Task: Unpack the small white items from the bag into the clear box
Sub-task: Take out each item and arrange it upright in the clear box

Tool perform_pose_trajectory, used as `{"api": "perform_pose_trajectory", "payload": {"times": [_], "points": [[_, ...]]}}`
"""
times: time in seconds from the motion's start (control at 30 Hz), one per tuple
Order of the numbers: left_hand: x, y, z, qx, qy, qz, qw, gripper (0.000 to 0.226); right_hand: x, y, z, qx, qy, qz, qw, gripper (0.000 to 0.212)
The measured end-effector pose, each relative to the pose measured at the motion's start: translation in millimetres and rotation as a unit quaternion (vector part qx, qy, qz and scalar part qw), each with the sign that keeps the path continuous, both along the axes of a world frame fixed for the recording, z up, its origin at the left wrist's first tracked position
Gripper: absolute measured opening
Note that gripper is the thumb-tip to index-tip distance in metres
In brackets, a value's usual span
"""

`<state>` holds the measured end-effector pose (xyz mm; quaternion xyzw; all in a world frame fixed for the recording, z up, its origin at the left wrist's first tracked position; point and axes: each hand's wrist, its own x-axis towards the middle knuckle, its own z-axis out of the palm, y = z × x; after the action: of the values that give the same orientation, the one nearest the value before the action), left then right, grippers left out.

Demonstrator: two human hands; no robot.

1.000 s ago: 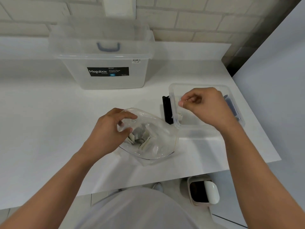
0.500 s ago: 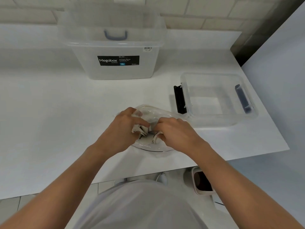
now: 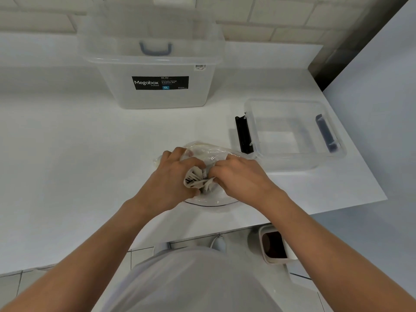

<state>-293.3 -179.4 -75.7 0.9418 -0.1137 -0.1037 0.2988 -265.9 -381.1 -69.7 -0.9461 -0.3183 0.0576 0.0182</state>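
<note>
Clear plastic bag (image 3: 209, 152) flat on the white table (image 3: 67, 154), near the front edge, just left of the clear box (image 3: 292, 162), with its right end at that box's near-left corner. Contact between bag and box not determinable.

Small white items (image 3: 194, 179) bunched inside the bag at its middle, directly between the two hands.

Left hand (image 3: 171, 176): fingers curled over the left and far side of the bag, thumb tucked under the bundle. Firm hold on the bag, with the items gathered through the plastic on the thumb side.

Right hand (image 3: 238, 176): knuckles up, fingers curled inward at the bag's mouth, thumb and forefinger closed on the small white items at the bundle's right edge. Fingertips largely hidden; number of items in the pinch not determinable.

Both hands close together over the bundle, almost touching.

Clear box open-topped, to the right of the hands and apart from them. Black latch (image 3: 244, 134) on its left side, blue-grey latch (image 3: 326, 134) on its right.

Large translucent storage box (image 3: 157, 97) with a black "Megabox" label at the back of the table, well apart from the bag. Small bin (image 3: 275, 246) on the floor below the table's front edge.
</note>
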Motion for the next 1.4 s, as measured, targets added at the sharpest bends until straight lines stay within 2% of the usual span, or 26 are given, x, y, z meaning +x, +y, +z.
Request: {"api": "perform_pose_trajectory", "payload": {"times": [0.27, 0.43, 0.7, 0.87, 1.0, 1.07, 1.27, 1.4], "points": [[-1.7, -1.2, 4.9, -0.004, -0.006, 0.002, 1.0, 0.054, 1.6, -6.7, 20.2, 0.117, 0.063, -0.019, 0.991, 0.016], [-1.4, -2.9, 5.9, -0.009, -0.007, 0.009, 1.0, 0.05, 3.3, -9.9, 9.8, 0.141, 0.108, -0.026, 0.984, 0.02], [-0.9, -2.6, 3.5, -0.003, -0.007, 0.024, 1.0, 0.029, 4.9, -11.4, 4.9, 0.183, 0.149, -0.048, 0.971, 0.028], [2.3, -3.4, 1.7, 0.008, -0.019, 0.039, 0.999, 0.025, 2.4, -14.4, 9.8, 0.28, 0.186, -0.13, 0.933, 0.036], [5.5, -3.3, 4.6, -0.042, -0.029, 0.078, 0.996, 0.014, -2.2, -18.9, 11.0, 0.331, 0.215, -0.203, 0.896, 0.054], [5.9, -3.0, 6.6, -0.066, -0.02, 0.092, 0.993, 0.01, -4.9, -21.4, 11.0, 0.353, 0.219, -0.236, 0.879, 0.049], [7.5, -4.6, 12.5, -0.11, 0.027, 0.121, 0.986, 0.008, -8.6, -19.9, 13.6, 0.446, 0.205, -0.312, 0.813, 0.017], [9.9, -3.4, 12.9, -0.118, 0.043, 0.129, 0.984, 0.007, -7.5, -22.6, 24.6, 0.443, 0.179, -0.318, 0.819, 0.01]]}}
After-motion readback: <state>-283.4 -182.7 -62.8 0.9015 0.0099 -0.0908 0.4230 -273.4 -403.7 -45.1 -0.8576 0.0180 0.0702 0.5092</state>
